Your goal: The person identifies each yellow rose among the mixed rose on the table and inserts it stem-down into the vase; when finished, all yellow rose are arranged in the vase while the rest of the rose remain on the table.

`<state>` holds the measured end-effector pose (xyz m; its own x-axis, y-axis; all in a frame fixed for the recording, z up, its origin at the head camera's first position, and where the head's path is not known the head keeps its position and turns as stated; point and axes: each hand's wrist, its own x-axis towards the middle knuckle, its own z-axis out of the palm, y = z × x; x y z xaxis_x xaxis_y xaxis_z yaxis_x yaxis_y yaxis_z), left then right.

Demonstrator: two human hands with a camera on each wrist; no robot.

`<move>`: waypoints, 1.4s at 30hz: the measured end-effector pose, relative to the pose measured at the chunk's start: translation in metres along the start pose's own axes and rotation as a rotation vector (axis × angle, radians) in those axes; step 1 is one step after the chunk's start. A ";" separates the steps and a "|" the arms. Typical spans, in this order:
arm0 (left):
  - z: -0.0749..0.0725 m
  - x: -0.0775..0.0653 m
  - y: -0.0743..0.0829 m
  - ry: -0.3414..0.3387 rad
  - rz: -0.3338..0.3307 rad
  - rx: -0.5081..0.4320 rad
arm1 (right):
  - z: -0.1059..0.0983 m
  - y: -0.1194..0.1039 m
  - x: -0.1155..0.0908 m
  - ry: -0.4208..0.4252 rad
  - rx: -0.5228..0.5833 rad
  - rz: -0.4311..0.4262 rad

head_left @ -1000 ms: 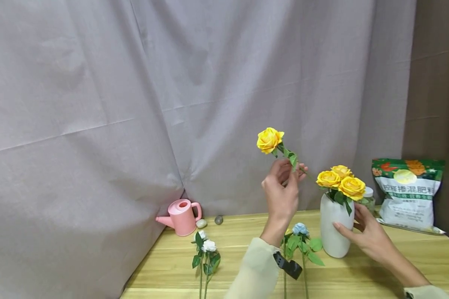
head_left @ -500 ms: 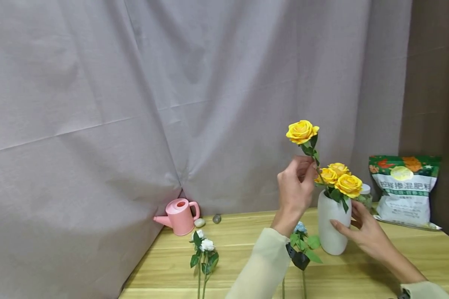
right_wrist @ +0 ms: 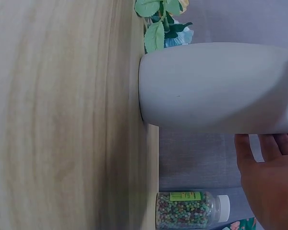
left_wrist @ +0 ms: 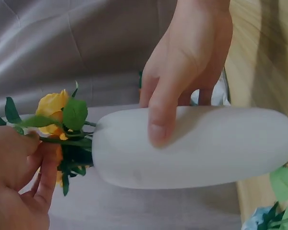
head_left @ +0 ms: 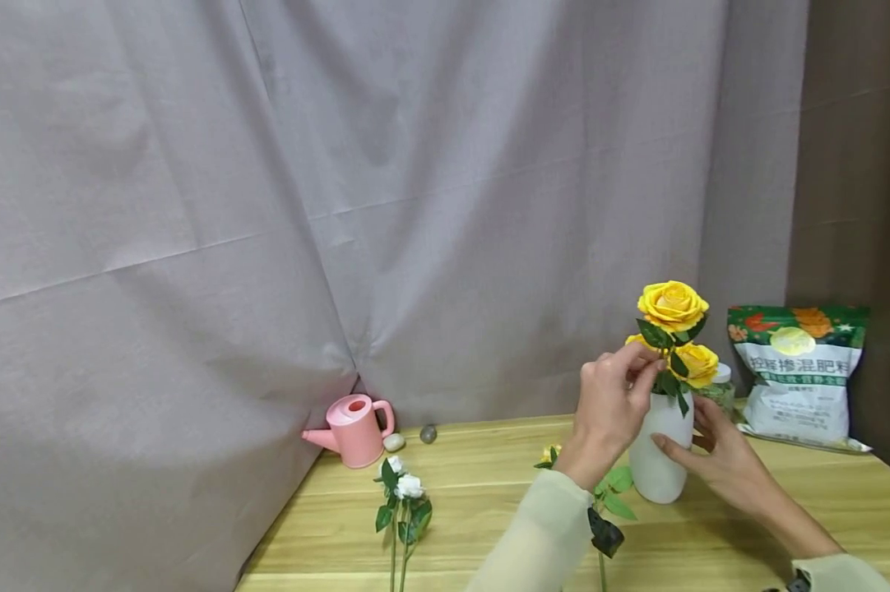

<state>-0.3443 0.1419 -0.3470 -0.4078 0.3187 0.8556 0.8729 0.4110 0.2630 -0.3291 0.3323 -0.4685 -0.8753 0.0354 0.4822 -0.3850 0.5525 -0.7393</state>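
My left hand (head_left: 614, 403) pinches the stem of a yellow rose (head_left: 673, 306) over the mouth of a white vase (head_left: 660, 460). In the left wrist view the stem (left_wrist: 69, 142) runs from the fingertips into the vase opening. Other yellow roses (head_left: 695, 365) stand in the vase, partly hidden by the left hand. My right hand (head_left: 730, 464) holds the vase from its right side, thumb on the near face and fingers behind. The vase stands upright on the wooden table (head_left: 482, 493).
White roses (head_left: 408, 487) lie at the left, near a pink watering can (head_left: 358, 432) and two pebbles (head_left: 428, 433). Under the left forearm are a yellow flower (head_left: 550, 454) and a blue one (left_wrist: 259, 219). Behind the vase stand a jar of colored beads (right_wrist: 187, 211) and a fertilizer bag (head_left: 796, 386).
My left hand has carried the yellow rose rightward and down, from beside the vase to over it, with its stem now in the opening. The right hand has stayed on the vase.
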 end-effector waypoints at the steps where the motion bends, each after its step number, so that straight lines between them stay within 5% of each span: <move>1: 0.002 -0.002 0.000 -0.006 -0.007 0.021 | 0.000 0.000 0.000 -0.002 -0.001 0.004; 9: 0.015 -0.020 -0.006 -0.053 -0.181 0.053 | 0.002 -0.003 0.001 -0.010 -0.006 0.024; 16: 0.018 -0.027 -0.011 -0.081 -0.315 -0.037 | 0.003 -0.003 0.001 0.000 0.014 0.019; 24: 0.023 -0.023 -0.007 0.037 -0.279 -0.099 | -0.001 0.000 -0.003 -0.002 0.023 0.016; 27: 0.024 -0.023 -0.006 0.002 -0.280 -0.087 | -0.001 0.001 -0.004 -0.004 0.026 0.024; 34: 0.019 -0.016 -0.003 -0.157 -0.163 0.163 | -0.003 0.001 -0.004 -0.012 0.051 0.028; 38: 0.013 -0.017 -0.002 -0.233 -0.227 0.093 | -0.002 0.001 -0.005 -0.008 0.044 0.029; 42: 0.008 -0.021 -0.002 -0.130 -0.306 -0.021 | -0.001 0.000 -0.003 0.000 0.038 0.033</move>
<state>-0.3398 0.1413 -0.3690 -0.6817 0.2903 0.6716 0.7092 0.4877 0.5091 -0.3261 0.3331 -0.4696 -0.8880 0.0531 0.4568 -0.3664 0.5188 -0.7724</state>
